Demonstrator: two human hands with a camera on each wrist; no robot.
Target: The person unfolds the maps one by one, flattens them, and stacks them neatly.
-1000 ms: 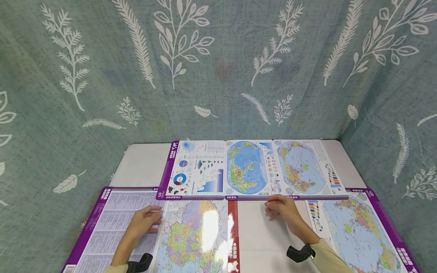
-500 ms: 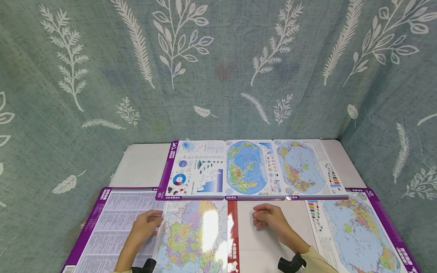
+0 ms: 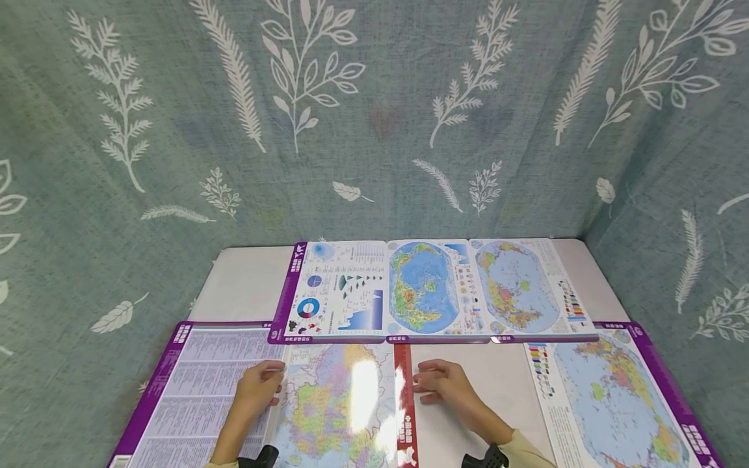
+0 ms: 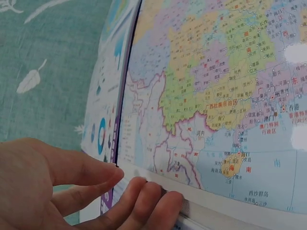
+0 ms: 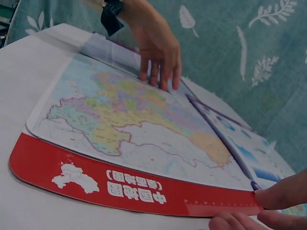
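A glossy map of China with a red title strip along its right side lies flat at the front middle. At its left edge is my left hand; in the left wrist view the fingertips rest right on the white margin, the fingers loosely bent. My right hand is on the opposite side, fingertips against the red strip's outer edge. The right wrist view shows the thumb at the strip's far corner and the other fingers along its edge. Neither hand wraps round the sheet.
A purple-edged sheet of world maps and charts lies across the back of the white table. Left stands a text-covered sheet, partly under the China map; right is another world map. A green leaf-print curtain closes the back.
My right hand has come left and toward me to the red strip. The left hand has moved slightly right, and the China map has shifted a little to the right.
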